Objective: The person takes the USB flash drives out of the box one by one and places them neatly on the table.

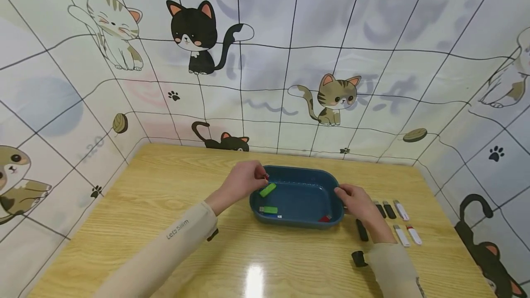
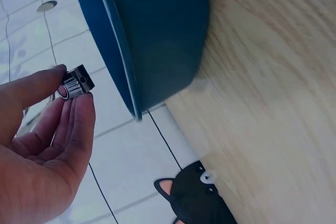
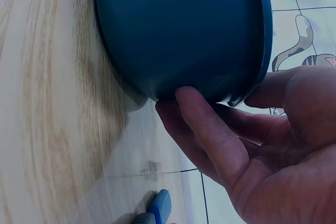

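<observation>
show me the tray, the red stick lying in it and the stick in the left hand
Tray [image 1: 301, 199]: head view, on its bare floor.
Red stick [image 1: 324, 219]: head view, on its red body.
Held stick [image 2: 80, 81]: left wrist view, on its metal plug.

Up above the fingers [image 2: 83, 127], head view looks forward-down; both wrist views, close behind them, share the basin [image 2: 157, 35]

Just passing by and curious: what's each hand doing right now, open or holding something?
Left hand: closed, pinching a small red USB stick.
Right hand: closed, holding one end of the blue tray.
</observation>
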`<action>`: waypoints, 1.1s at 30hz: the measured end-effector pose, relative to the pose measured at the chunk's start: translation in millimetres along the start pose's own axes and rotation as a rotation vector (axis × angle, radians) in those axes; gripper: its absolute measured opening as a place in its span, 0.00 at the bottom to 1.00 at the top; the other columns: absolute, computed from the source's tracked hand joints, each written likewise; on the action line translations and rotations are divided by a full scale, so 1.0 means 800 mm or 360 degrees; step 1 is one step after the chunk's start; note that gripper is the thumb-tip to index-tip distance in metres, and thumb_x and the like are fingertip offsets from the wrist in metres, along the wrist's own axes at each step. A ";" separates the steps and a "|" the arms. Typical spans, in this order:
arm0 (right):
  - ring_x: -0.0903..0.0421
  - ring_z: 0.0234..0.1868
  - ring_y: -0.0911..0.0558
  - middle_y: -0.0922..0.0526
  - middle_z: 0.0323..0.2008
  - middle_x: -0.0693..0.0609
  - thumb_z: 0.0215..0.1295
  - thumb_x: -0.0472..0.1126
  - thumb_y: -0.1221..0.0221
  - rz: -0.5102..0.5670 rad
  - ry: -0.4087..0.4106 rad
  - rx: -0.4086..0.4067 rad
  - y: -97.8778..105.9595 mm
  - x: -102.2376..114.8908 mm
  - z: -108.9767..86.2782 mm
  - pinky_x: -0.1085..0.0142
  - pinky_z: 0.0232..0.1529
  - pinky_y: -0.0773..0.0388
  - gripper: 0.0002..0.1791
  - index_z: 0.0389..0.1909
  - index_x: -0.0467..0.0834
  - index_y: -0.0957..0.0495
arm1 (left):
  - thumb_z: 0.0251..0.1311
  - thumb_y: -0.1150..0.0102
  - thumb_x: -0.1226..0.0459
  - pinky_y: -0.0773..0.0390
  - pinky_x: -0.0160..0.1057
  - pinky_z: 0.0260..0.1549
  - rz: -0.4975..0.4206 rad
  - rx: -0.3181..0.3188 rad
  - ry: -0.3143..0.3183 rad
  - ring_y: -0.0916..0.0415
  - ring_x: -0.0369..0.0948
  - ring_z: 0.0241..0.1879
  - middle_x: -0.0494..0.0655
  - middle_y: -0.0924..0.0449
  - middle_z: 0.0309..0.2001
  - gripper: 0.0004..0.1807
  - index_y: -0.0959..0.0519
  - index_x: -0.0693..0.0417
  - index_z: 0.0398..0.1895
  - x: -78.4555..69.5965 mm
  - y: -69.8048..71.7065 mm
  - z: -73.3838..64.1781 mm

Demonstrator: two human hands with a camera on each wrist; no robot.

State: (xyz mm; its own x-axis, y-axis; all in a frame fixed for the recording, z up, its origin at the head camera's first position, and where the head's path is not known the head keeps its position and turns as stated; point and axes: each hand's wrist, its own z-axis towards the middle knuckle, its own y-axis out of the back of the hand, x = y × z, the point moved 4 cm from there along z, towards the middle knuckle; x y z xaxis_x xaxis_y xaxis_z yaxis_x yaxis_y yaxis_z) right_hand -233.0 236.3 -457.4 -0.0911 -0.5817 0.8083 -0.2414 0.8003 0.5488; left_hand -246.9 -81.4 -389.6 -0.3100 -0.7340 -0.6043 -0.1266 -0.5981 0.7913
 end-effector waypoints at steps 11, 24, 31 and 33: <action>0.29 0.66 0.27 0.35 0.69 0.23 0.85 0.45 0.55 0.0044 0.0011 0.0006 -0.001 -0.005 0.002 0.51 0.52 0.15 0.31 0.74 0.24 0.43 | 0.60 0.26 0.64 0.21 0.39 0.32 -0.0193 -0.0087 0.0201 0.21 0.38 0.31 0.43 0.17 0.32 0.09 0.17 0.56 0.37 0.057 0.025 -0.028; 0.30 0.65 0.25 0.33 0.68 0.23 0.85 0.45 0.55 0.0065 -0.0018 0.0008 -0.002 -0.005 0.003 0.51 0.53 0.15 0.31 0.74 0.24 0.42 | 0.58 0.26 0.62 0.22 0.39 0.30 -0.0178 -0.0091 0.0377 0.22 0.40 0.31 0.45 0.18 0.33 0.10 0.17 0.57 0.35 0.107 0.035 -0.058; 0.29 0.66 0.27 0.36 0.70 0.23 0.85 0.45 0.55 0.0054 -0.0009 0.0018 -0.002 -0.004 0.003 0.50 0.53 0.15 0.32 0.75 0.24 0.44 | 0.57 0.26 0.63 0.23 0.37 0.28 -0.0104 -0.0075 0.0424 0.23 0.40 0.30 0.46 0.18 0.31 0.09 0.17 0.58 0.32 0.133 0.034 -0.064; 0.29 0.66 0.27 0.36 0.70 0.22 0.85 0.46 0.56 0.0061 -0.0009 0.0022 -0.002 -0.003 0.003 0.50 0.53 0.15 0.32 0.75 0.24 0.44 | 0.58 0.26 0.63 0.23 0.37 0.27 -0.0076 -0.0061 0.0432 0.24 0.40 0.29 0.46 0.18 0.31 0.09 0.17 0.58 0.31 0.138 0.033 -0.065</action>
State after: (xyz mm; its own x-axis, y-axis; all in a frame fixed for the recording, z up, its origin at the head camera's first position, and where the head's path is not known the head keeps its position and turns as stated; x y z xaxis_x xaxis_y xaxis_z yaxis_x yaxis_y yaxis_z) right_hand -234.5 236.6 -460.7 -0.1057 -0.5513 0.8276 -0.2507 0.8201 0.5143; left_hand -235.1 -194.9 -440.6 -0.0402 -0.7608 -0.6477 -0.0977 -0.6421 0.7604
